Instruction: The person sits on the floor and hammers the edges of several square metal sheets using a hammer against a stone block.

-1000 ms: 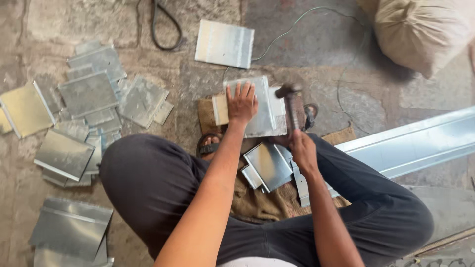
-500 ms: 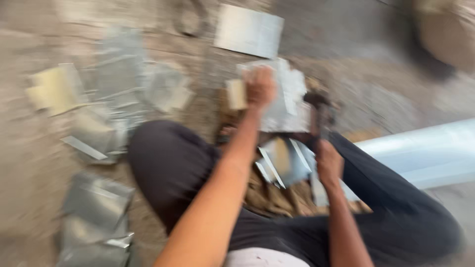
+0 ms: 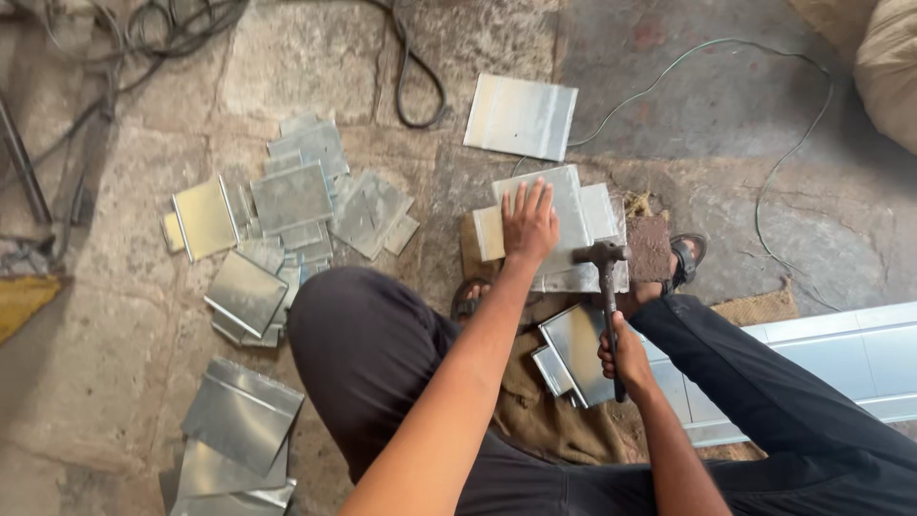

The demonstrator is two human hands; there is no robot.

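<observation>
My left hand [image 3: 527, 222] lies flat, fingers spread, on a folded sheet-metal piece [image 3: 565, 208] resting on a wooden block [image 3: 487, 232] between my feet. My right hand [image 3: 628, 355] grips the dark handle of a hammer [image 3: 606, 277], whose steel head hovers at the piece's lower right edge. More flat metal pieces [image 3: 577, 352] lie on burlap between my knees, just left of my right hand.
A pile of several cut metal sheets [image 3: 287, 205] lies left on the stone floor, with more [image 3: 239, 420] at lower left. One sheet [image 3: 521, 117] lies ahead. Black cables [image 3: 415, 81], a thin wire [image 3: 764, 205], a long metal channel [image 3: 841, 358] and a sack [image 3: 888, 76] surround me.
The view swung blurrily and settled. The hammer head, earlier raised over the piece's right side, now sits lower by its edge. My left hand stayed pressed on the piece.
</observation>
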